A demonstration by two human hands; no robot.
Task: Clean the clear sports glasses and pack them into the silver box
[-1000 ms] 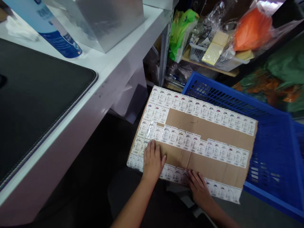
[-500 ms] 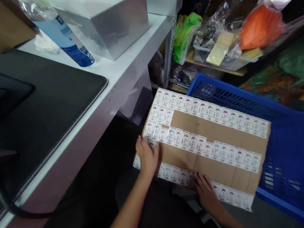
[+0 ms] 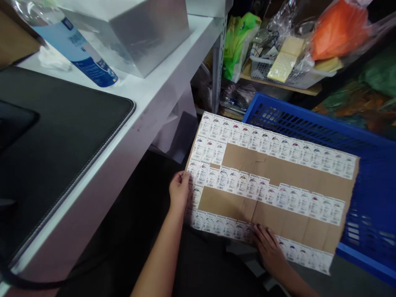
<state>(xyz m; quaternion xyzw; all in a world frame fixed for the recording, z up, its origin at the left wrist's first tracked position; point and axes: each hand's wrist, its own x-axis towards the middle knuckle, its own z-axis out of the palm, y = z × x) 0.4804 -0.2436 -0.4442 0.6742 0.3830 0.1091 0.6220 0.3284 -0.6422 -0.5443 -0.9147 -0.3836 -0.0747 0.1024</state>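
Note:
A flat cardboard sheet (image 3: 278, 165) with rows of small white labels, each printed with a coloured arc and a barcode, lies tilted in front of me. Its left edge is pinched by my left hand (image 3: 179, 190), with the thumb on top and the other fingers partly hidden. My right hand (image 3: 267, 245) grips the near edge, fingers over the labels and thumb out of sight. Bare brown strips run between the label rows. Beneath the sheet's right side is a blue plastic basket (image 3: 375, 181).
To the left, a white table (image 3: 163, 74) carries a black mat (image 3: 68, 107), a labelled plastic bottle (image 3: 77, 49) and a silver box (image 3: 148, 37). Behind the sheet, a shelf holds a green bag (image 3: 239, 45), a white basket (image 3: 303, 78) and an orange plastic-wrapped bundle (image 3: 340, 31).
My left hand has slid from the label area out to the sheet's left edge and closed on it. The right hand stays at the near edge. The view has shifted slightly.

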